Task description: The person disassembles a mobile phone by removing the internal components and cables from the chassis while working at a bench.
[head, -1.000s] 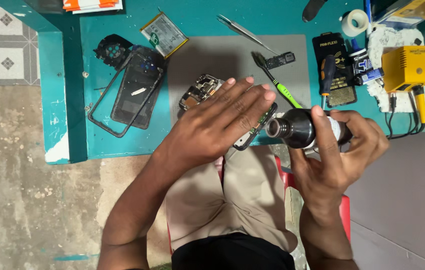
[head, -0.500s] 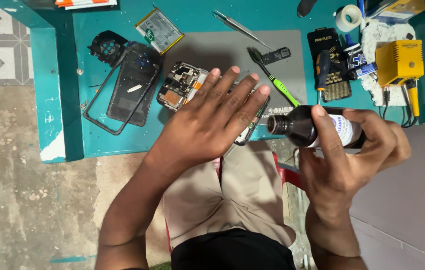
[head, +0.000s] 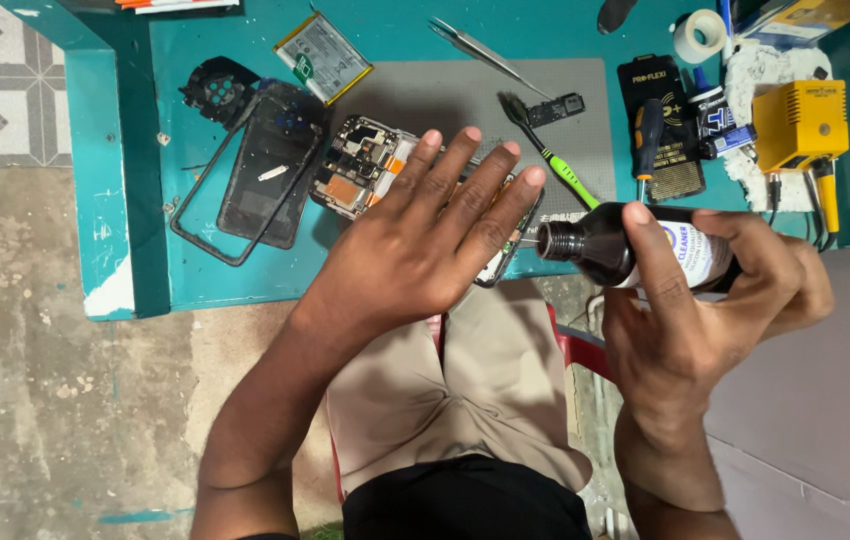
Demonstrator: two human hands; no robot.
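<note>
Your right hand (head: 690, 330) is wrapped around a dark brown bottle (head: 613, 250) with a white label, held on its side. The fingers are curled over the top, the thumb is pressed along the front, and the open neck points left. The bottle hangs just past the near edge of the teal table (head: 195, 270), above your lap.

Just left of the bottle's mouth, your left hand (head: 420, 250) lies flat, palm down, with the fingers spread and straight, gripping nothing. It covers most of an opened phone (head: 360, 165). The phone's bare circuit board shows beyond the fingertips, and its frame edge shows near the bottle's neck.

The phone rests on a grey work mat (head: 465, 100). Further left of the bottle, beyond the phone, lie a black back cover (head: 270, 175) inside a thin loose frame, and a flat phone battery (head: 323, 58) near the table's far edge.

Above the bottle, a brush with a green handle (head: 545, 150) lies slanted on the mat, with thin metal tweezers (head: 480, 50) beyond it. Up and right of the bottle sit a black screwdriver (head: 645, 135) on a dark packet, a small yellow box-shaped tool (head: 800, 125) and a roll of white tape (head: 700, 35).
</note>
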